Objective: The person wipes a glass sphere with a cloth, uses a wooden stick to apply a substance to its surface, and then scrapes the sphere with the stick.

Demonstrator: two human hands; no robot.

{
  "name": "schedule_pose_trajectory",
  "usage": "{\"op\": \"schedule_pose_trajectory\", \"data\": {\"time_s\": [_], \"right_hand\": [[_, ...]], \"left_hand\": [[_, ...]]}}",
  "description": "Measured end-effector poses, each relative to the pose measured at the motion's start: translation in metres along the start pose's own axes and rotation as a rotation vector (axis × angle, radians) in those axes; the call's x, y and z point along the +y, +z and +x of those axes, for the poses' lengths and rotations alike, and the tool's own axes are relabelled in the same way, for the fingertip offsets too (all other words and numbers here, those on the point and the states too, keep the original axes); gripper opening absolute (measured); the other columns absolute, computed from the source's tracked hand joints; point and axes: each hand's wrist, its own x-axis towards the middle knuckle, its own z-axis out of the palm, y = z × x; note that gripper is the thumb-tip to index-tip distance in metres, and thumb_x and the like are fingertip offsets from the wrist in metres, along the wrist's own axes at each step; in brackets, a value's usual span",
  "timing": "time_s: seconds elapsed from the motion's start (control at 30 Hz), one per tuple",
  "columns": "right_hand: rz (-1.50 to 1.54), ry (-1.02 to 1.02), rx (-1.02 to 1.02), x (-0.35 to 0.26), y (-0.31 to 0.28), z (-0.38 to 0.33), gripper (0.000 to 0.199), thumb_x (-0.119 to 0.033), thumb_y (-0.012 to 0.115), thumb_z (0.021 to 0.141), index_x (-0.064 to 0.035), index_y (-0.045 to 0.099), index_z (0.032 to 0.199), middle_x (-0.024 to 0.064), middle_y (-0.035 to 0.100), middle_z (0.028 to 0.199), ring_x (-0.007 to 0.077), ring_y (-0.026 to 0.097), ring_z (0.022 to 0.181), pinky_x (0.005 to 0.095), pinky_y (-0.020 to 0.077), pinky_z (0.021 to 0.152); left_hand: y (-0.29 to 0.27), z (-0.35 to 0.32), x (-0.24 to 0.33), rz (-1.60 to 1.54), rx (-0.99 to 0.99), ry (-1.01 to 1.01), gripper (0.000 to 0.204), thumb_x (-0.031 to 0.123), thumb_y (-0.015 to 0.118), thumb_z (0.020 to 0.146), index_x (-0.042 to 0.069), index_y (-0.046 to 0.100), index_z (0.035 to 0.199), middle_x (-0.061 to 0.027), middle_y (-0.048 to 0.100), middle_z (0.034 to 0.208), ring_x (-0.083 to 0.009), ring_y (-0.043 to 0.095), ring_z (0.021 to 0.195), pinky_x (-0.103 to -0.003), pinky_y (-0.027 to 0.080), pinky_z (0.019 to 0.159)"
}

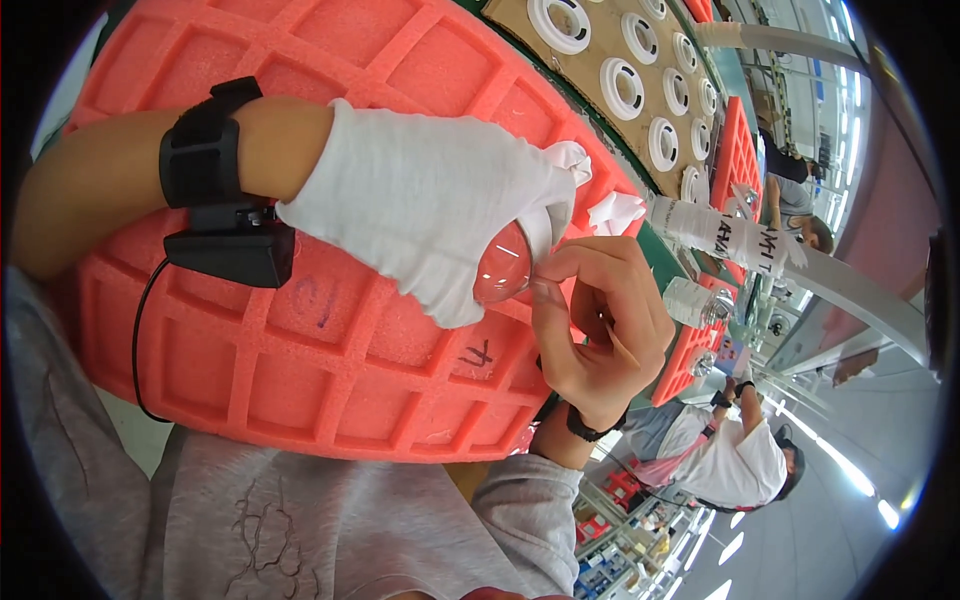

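My left hand [440, 200], in a white cloth glove, is closed around a clear, round, curved glass lens [503, 265]. Part of the lens is hidden by the glove. Bare, my right hand [605, 320] pinches at the near edge of the lens with thumb and forefinger; whether a small thing is between those fingertips I cannot make out. Both hands are above a large red foam tray [255, 385] with square pockets. A crumpled white tissue [617, 212] lies beside my fingers at the tray's far edge.
Beyond the foam tray, a cardboard sheet [590, 85] carries several white rings. A tape-wrapped grey pole [720, 232] crosses at the right. More red foam trays [735, 150] and clear glass pieces [703, 362] stand past it. Another person [735, 455] works farther off at the right.
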Motion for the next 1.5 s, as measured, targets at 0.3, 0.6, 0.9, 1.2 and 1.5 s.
{"op": "schedule_pose_trajectory", "data": {"time_s": [0.3, 0.6, 0.9, 1.2, 1.5], "right_hand": [[-0.161, 0.015, -0.024, -0.011, 0.006, 0.006, 0.019, 0.008, 0.068, 0.077, -0.0012, 0.061, 0.092, 0.0023, 0.06, 0.081, 0.005, 0.047, 0.054, 0.0225, 0.0339, 0.047], [-0.263, -0.194, -0.167, 0.007, 0.005, 0.001, 0.021, 0.007, 0.064, 0.084, 0.0019, 0.052, 0.1, 0.0044, 0.053, 0.073, 0.0141, 0.049, 0.054, 0.0262, 0.039, 0.048], [-0.206, -0.214, -0.162, 0.009, 0.007, -0.005, 0.023, 0.009, 0.062, 0.083, 0.0017, 0.05, 0.101, 0.0033, 0.05, 0.068, 0.0155, 0.049, 0.055, 0.0274, 0.0394, 0.048], [-0.17, -0.268, -0.165, 0.017, 0.005, -0.005, 0.044, 0.005, 0.075, 0.067, 0.0008, 0.053, 0.105, 0.0041, 0.051, 0.071, 0.0168, 0.053, 0.05, 0.0298, 0.042, 0.042], [-0.059, -0.245, -0.11, 0.022, 0.008, -0.008, 0.043, 0.008, 0.076, 0.069, 0.0005, 0.053, 0.105, 0.0042, 0.054, 0.072, 0.0156, 0.056, 0.053, 0.0272, 0.0433, 0.044]], "left_hand": [[-0.001, -0.002, -0.003, 0.023, -0.103, -0.052, 0.027, 0.016, 0.074, 0.065, -0.002, 0.059, 0.077, -0.0158, 0.062, 0.081, -0.0365, 0.063, 0.078, -0.044, 0.051, 0.065], [0.002, -0.002, -0.004, 0.004, -0.031, 0.013, 0.028, 0.015, 0.076, 0.067, -0.001, 0.059, 0.084, -0.0155, 0.063, 0.081, -0.0362, 0.063, 0.077, -0.044, 0.051, 0.064], [0.003, 0.0, -0.001, 0.005, -0.045, 0.037, 0.023, 0.01, 0.074, 0.064, 0.0, 0.065, 0.082, -0.0142, 0.063, 0.08, -0.0359, 0.063, 0.076, -0.043, 0.05, 0.063], [0.004, -0.002, -0.001, -0.019, -0.021, -0.005, 0.022, 0.009, 0.073, 0.063, -0.001, 0.068, 0.081, -0.0154, 0.066, 0.089, -0.0346, 0.065, 0.077, -0.042, 0.053, 0.064], [0.005, 0.0, -0.004, 0.018, 0.0, 0.074, 0.02, 0.01, 0.073, 0.064, -0.003, 0.065, 0.077, -0.0162, 0.065, 0.083, -0.0349, 0.065, 0.075, -0.042, 0.052, 0.063]]}}
